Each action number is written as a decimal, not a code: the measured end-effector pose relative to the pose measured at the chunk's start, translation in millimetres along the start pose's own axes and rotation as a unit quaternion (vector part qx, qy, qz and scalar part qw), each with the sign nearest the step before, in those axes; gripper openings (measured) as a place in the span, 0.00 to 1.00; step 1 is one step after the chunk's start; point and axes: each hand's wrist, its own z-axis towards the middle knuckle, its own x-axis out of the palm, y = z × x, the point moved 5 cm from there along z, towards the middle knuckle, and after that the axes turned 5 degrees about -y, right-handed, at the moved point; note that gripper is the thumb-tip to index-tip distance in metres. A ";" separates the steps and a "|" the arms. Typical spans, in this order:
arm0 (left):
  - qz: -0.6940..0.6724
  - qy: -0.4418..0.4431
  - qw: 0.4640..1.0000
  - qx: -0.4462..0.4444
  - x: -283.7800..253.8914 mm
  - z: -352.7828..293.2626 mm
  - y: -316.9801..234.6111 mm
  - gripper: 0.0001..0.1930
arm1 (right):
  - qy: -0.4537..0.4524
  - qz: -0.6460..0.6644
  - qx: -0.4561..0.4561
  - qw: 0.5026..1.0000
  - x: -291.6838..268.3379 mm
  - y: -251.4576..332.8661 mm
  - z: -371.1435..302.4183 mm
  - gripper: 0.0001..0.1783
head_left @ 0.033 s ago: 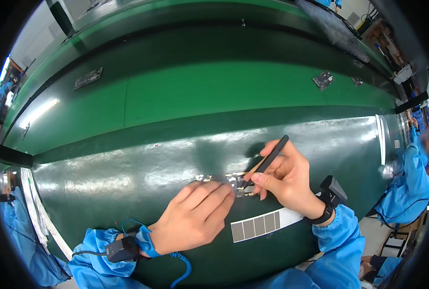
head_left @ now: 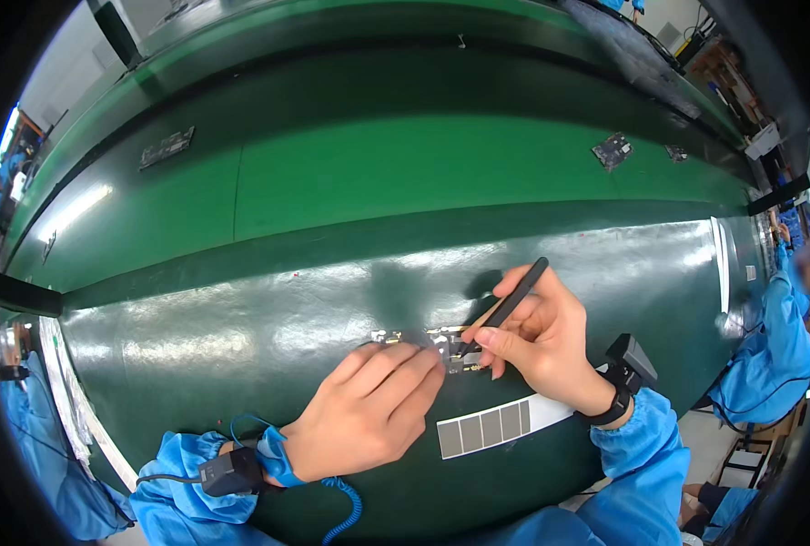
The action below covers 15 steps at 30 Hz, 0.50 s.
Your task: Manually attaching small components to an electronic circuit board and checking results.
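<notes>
A small dark circuit board point(head_left: 467, 358) with gold and white parts lies on the dark green mat in front of me. My left hand point(head_left: 369, 405) presses down on its left portion with the fingers together, covering much of it. A slim black pen-shaped tool point(head_left: 517, 296) is pinched in my right hand point(head_left: 543, 341). Its lower end points at the board beside my left fingertips; whether the tip touches I cannot tell. Just below the board and my right hand lies a white label strip point(head_left: 551, 411) with several grey rectangles, partly under my right wrist.
Beyond the mat runs a bright green belt-like surface point(head_left: 332, 173). It carries a long dark board point(head_left: 167, 148) at left and two smaller boards, one point(head_left: 612, 152) larger, at right. A coiled blue cord point(head_left: 346, 510) hangs from my left wrist strap. A co-worker's blue sleeve point(head_left: 764, 364) is at right.
</notes>
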 end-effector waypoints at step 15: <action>0.045 0.022 0.999 -0.013 -0.9 6.0 -8.2 0.26 | 0.000 -0.105 -0.141 0.984 6.5 8.7 -7.3 0.18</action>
